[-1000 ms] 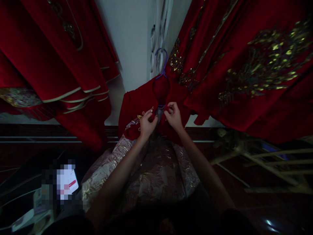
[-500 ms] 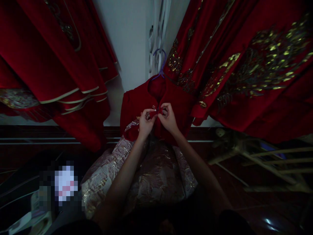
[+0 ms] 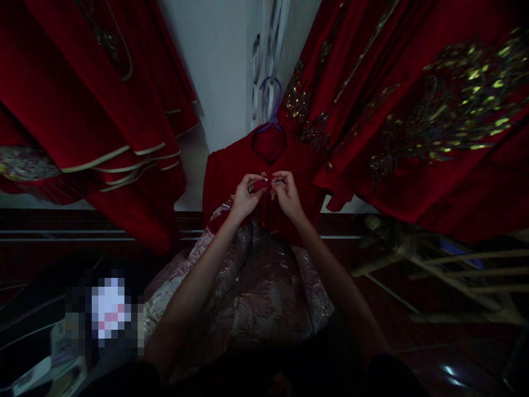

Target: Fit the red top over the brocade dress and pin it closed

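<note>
A small red jacket hangs on a purple hanger in front of a white wall. Below it spreads a pale, shiny skirt. My left hand pinches the jacket's left front edge just below the collar. My right hand pinches the right front edge opposite it. The fingertips of both hands meet at a small beaded fastening in the middle of the chest. Both hands are closed on the cloth.
Large red garments with cream trim hang at the left. Red garments with gold embroidery hang at the right. A pale wooden frame stands low right, over a dark floor. A blurred-out patch lies low left.
The two front edges of the jacket have been drawn together at the chest. My hands have moved closer to each other and slightly up toward the collar.
</note>
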A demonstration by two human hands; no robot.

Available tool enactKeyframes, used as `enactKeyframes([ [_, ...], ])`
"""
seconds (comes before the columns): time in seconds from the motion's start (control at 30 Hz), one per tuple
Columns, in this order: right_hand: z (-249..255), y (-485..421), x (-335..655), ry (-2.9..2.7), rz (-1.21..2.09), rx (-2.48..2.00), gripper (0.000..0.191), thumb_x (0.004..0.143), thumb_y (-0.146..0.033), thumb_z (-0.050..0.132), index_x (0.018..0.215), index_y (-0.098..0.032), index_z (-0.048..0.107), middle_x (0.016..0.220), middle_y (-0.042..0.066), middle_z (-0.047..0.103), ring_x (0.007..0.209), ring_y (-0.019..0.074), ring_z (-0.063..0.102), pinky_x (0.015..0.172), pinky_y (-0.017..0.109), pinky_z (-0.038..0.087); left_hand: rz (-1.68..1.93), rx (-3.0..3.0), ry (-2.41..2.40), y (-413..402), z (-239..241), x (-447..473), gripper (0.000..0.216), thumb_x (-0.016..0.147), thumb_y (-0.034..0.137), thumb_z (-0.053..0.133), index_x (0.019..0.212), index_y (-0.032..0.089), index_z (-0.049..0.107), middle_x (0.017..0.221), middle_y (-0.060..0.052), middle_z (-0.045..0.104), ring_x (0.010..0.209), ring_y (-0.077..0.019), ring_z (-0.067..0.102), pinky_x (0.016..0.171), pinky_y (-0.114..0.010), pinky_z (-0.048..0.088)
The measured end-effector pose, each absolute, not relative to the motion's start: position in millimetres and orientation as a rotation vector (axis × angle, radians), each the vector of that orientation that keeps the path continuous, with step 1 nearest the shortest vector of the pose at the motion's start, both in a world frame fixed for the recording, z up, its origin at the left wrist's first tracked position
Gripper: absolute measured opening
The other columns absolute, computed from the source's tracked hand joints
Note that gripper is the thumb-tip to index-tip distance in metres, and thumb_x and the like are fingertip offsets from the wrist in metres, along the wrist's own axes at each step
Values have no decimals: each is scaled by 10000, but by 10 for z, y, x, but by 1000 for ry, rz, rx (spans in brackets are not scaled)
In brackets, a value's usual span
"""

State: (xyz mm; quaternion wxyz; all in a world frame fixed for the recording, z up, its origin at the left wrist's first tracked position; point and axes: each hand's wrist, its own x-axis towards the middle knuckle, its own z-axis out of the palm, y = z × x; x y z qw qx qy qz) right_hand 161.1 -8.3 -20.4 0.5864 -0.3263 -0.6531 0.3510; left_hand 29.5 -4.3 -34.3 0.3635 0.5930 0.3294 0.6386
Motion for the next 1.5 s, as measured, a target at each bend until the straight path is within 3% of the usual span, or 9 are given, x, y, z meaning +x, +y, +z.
enactKeyframes([
  [0.37, -186, -69, 1740, -1567, 695, -770, 171, 908, -355, 498, 1018, -244, 429, 895, 13, 542, 682, 105, 552, 596, 253, 490, 1513, 1547, 816, -56, -333, 221, 293, 713, 107, 655, 965, 177, 523, 1041, -67, 634, 964, -157, 625, 871, -314, 497],
  [0.6, -160, -78, 1723, -1670, 578, -824, 157, 919, -348, 504, 1025, -237, 467, 1018, 44, 585, 846, 137, 605, 681, 275, 518, 1434, 1853, 829, 0, -233, 170, 260, 712, 49, 561, 944, 160, 519, 985, -59, 622, 931, -149, 612, 889, -312, 474],
  [0.77, -163, -24, 1736, -1697, 518, -850, 182, 927, -367, 495, 1052, -235, 488, 1025, 52, 610, 853, 144, 624, 706, 286, 531, 1264, 2202, 865, -5, -49, 72, 298, 712, 39, 514, 980, 169, 507, 943, -36, 615, 871, -137, 593, 798, -260, 453],
  [0.9, -139, -46, 1747, -1721, 464, -864, 195, 923, -367, 505, 1049, -222, 539, 1041, 61, 641, 875, 151, 640, 733, 295, 546, 1122, 2376, 981, -57, 103, 45, 219, 740, 88, 517, 943, 170, 527, 776, 6, 584, 673, -111, 538, 647, -226, 401],
  [1.0, -111, -95, 1764, -1701, 429, -866, 209, 912, -363, 527, 1037, -214, 602, 1042, 60, 661, 879, 152, 653, 757, 304, 562, 1115, 2385, 1041, -78, 182, 57, 66, 794, 184, 527, 856, 164, 544, 705, 12, 574, 611, -105, 515, 593, -222, 371],
  [1.13, -89, -126, 1817, -1689, 511, -848, 264, 870, -383, 593, 1070, -226, 664, 1050, 50, 684, 901, 155, 671, 798, 315, 583, 1151, 2382, 1044, -67, 210, 82, 100, 803, 258, 559, 805, 158, 556, 678, 10, 579, 595, -102, 512, 574, -217, 360],
  [1.5, -80, -15, 1947, -1635, 649, -849, 322, 749, -368, 727, 1052, -260, 729, 1023, 32, 714, 842, 172, 701, 830, 372, 601, 1144, 2427, 1013, -20, 202, 93, 57, 774, 205, 576, 814, 167, 592, 669, 13, 605, 590, -102, 525, 580, -218, 356],
])
